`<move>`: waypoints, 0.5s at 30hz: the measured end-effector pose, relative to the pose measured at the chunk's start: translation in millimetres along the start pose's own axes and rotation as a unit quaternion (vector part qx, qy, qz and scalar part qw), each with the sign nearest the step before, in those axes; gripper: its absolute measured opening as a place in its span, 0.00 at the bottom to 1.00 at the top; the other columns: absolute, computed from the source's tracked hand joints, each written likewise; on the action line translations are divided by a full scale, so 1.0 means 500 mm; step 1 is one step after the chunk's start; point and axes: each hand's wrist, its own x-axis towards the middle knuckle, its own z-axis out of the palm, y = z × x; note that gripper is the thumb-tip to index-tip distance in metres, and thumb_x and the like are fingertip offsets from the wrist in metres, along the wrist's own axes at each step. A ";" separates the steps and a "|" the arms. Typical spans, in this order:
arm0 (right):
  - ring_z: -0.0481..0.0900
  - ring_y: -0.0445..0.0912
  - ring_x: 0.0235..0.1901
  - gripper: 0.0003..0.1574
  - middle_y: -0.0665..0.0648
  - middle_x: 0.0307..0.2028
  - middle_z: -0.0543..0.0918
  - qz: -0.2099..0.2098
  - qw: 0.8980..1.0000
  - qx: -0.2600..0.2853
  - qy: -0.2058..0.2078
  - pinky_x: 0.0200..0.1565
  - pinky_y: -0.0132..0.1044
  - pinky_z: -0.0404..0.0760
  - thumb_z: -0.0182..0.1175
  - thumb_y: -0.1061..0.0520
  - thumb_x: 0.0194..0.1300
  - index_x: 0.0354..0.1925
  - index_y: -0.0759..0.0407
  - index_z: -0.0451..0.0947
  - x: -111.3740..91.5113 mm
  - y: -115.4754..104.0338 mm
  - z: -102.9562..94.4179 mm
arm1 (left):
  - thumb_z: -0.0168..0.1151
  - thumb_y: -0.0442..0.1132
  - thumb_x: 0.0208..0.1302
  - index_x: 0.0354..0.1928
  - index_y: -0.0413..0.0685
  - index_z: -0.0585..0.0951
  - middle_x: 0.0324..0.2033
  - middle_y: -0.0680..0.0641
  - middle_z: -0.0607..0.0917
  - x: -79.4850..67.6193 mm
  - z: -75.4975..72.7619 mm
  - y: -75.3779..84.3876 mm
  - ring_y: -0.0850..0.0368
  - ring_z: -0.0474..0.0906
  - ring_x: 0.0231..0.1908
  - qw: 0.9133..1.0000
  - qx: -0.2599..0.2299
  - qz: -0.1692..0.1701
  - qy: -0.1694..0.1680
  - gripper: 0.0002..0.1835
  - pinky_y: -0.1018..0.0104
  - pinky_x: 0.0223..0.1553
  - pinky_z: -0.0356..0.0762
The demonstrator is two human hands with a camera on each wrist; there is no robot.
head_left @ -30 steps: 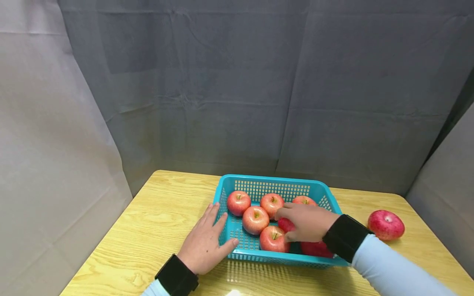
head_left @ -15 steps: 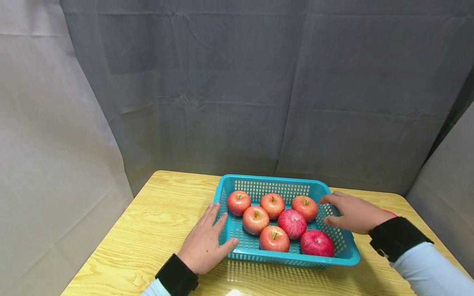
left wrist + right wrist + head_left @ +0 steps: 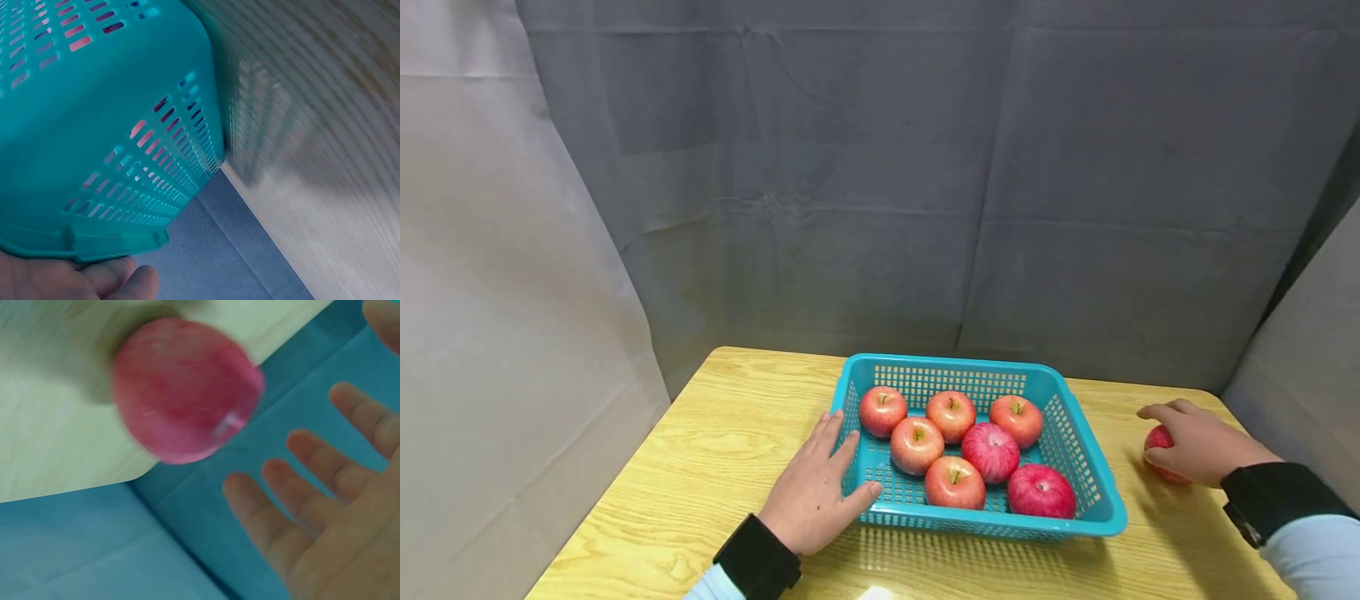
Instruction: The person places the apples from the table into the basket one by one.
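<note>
A teal plastic basket holds several light red apples and two darker red, streaked apples. My left hand lies against its left rim with fingers outstretched; in the left wrist view fingertips show beside the rim. Off to the right, my right hand hovers over another dark red apple on the table, hiding most of it. In the right wrist view, that apple is slightly blurred and stands apart from my spread fingers.
A light wood table carries everything. Dark grey cloth hangs behind it. Paler cloth walls stand on the left and right, the right one close to my right hand.
My right hand has left the dark red apple in the basket's middle and moved right, out of the basket, to above the apple on the table. The left hand stays in place.
</note>
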 end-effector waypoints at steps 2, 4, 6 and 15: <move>0.72 0.67 0.39 0.40 0.77 0.46 0.71 0.024 1.000 0.000 -0.010 0.36 0.63 0.79 0.69 0.46 0.48 0.54 0.69 0.71 -0.002 0.020 0.009 | 0.34 0.77 0.60 0.67 0.44 0.66 0.71 0.41 0.53 0.000 -0.001 0.000 0.48 0.40 0.69 1.000 -0.001 -0.001 -0.001 0.49 0.48 0.65 0.56; 0.71 0.70 0.40 0.46 0.81 0.47 0.68 0.048 0.998 0.008 -0.029 0.36 0.65 0.78 0.70 0.44 0.48 0.56 0.71 0.68 -0.003 0.041 0.018 | 0.34 0.77 0.59 0.68 0.45 0.66 0.71 0.41 0.53 -0.001 -0.002 0.001 0.49 0.39 0.69 1.000 -0.001 -0.002 -0.004 0.49 0.48 0.65 0.56; 0.70 0.69 0.39 0.50 0.82 0.47 0.66 0.067 0.996 0.020 -0.050 0.35 0.66 0.78 0.70 0.41 0.48 0.58 0.71 0.65 -0.003 0.058 0.026 | 0.33 0.77 0.59 0.68 0.44 0.65 0.71 0.41 0.52 -0.001 -0.002 0.002 0.49 0.39 0.69 1.000 -0.001 -0.002 -0.006 0.49 0.48 0.66 0.56; 0.70 0.66 0.36 0.53 0.80 0.44 0.64 0.101 0.991 0.045 -0.075 0.33 0.62 0.78 0.71 0.41 0.46 0.59 0.71 0.63 0.005 0.077 0.042 | 0.33 0.78 0.59 0.68 0.45 0.65 0.71 0.42 0.52 -0.001 -0.005 0.003 0.49 0.39 0.69 1.000 -0.003 -0.007 -0.010 0.50 0.48 0.65 0.56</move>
